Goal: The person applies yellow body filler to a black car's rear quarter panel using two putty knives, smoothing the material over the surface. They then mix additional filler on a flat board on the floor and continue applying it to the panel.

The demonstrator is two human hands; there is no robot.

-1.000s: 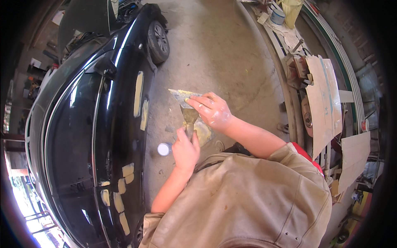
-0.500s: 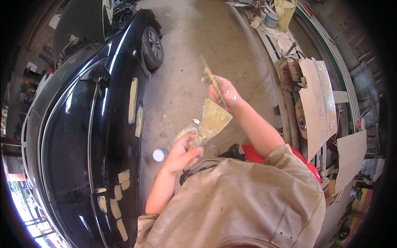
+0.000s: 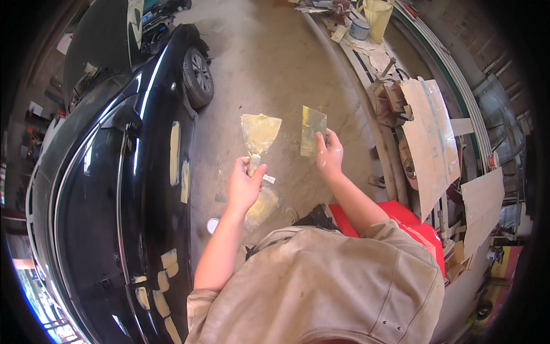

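Observation:
My left hand [image 3: 246, 182] is closed round the handle of a putty knife [image 3: 260, 132], whose wide, flared blade points away from me and is coated with yellowish filler. In my right hand [image 3: 330, 155] is a flat rectangular spreader [image 3: 313, 131], pinched near its right edge, with yellow filler along its upper left side. The two tools are held apart over the floor. To the left stands a black car [image 3: 91, 218]. Pale yellow filler patches [image 3: 175, 153] lie on its side, and more patches [image 3: 163, 281] show nearer to me.
Below my left hand lies a filler-smeared sheet [image 3: 263, 207], beside a white-topped can [image 3: 212, 225] partly hidden by my forearm. Something red [image 3: 401, 221] is at my right side. Cardboard sheets [image 3: 432, 143], a blue-white tub [image 3: 359, 29] and a yellowish bucket [image 3: 378, 20] line the right.
The putty knife has swung upright and away from me with my left hand. My right hand has moved right and turned the spreader flat toward view, widening the gap between the tools.

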